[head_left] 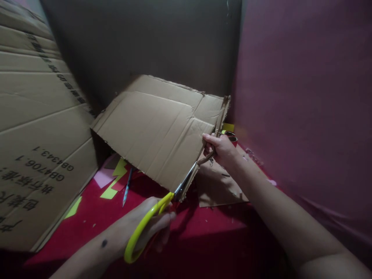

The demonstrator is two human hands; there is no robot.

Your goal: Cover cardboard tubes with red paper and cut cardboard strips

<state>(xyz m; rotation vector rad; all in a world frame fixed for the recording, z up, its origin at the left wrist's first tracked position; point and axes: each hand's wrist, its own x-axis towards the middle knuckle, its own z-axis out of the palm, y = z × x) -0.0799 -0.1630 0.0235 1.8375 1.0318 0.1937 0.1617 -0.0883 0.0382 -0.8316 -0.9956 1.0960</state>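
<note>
My left hand (154, 224) is closed on scissors (149, 219) with yellow handles, its fingers partly behind them. The blades point up and right, astride the lower right part of a brown cardboard sheet (154, 128), where a narrow strip (192, 178) stands apart from the main piece. My right hand (219, 147) pinches the sheet at its right side, thumb on top, beside a bent part of the strip. Tilted, the sheet is held above the red surface. The fingers under it are hidden.
A large printed cardboard panel (43, 131) leans at the left. On the red cloth (116, 224) lie a pencil (127, 188), yellow paper pieces (109, 190) and pink paper (104, 177). Another cardboard piece (217, 192) lies under my right forearm, near a tape roll (231, 137). Dark and pink walls stand behind.
</note>
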